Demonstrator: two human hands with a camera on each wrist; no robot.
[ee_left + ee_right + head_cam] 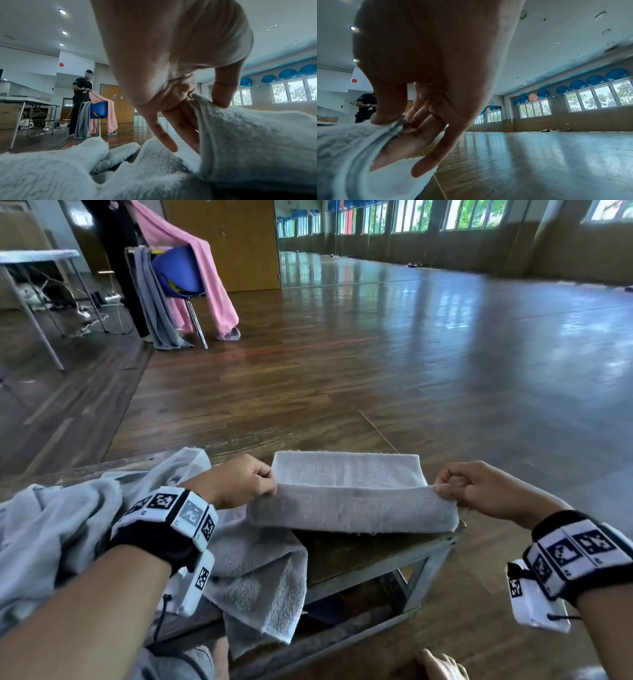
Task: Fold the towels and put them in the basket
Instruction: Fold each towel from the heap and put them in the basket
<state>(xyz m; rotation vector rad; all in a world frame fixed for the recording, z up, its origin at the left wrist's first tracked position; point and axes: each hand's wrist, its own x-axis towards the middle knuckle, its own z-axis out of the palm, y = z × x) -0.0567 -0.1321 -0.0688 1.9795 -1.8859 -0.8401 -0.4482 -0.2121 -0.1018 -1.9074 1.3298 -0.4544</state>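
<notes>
at lower centre of the head view, the towel (pixel 346 494) was pinched at both ends by the left hand (pixel 239 481) and right hand (pixel 479 491), apparently so its lifted layer could be folded evenly.

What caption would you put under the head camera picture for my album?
Both hands, left hand and right hand, pinch a grey towel, folding it on a low table.

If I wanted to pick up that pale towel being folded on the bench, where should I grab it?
Probably at the two ends of the raised fold of the towel, coming in from either side, as the left hand and right hand do now. It is a long limp strip; pinching both ends keeps the fold straight, while a single middle grip would likely let it sag.
</notes>
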